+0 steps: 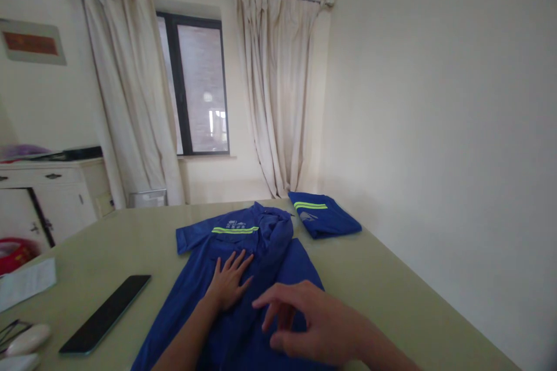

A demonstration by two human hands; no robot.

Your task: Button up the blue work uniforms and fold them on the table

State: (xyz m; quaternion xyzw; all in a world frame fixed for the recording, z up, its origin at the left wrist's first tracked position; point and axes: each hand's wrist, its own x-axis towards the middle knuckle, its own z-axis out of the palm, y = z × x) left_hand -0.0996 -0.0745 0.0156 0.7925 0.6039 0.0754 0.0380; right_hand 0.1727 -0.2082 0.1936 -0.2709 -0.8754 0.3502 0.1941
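Blue shirt [273, 261] looks soft and light, best pinched by its edges. Left hand [227, 286] splays on it; right hand [315, 320] hovers, unclosed.

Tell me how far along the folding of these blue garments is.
Looks done: the blue garment with yellow-green stripes, folded into a compact bundle on the pale green table.

In hand: the blue short-sleeved shirt with a striped chest; the left hand lies flat on it, the right hand seems raised over it.

Left, probably: most of the shirt's folding, as its sleeve and body lie spread out.
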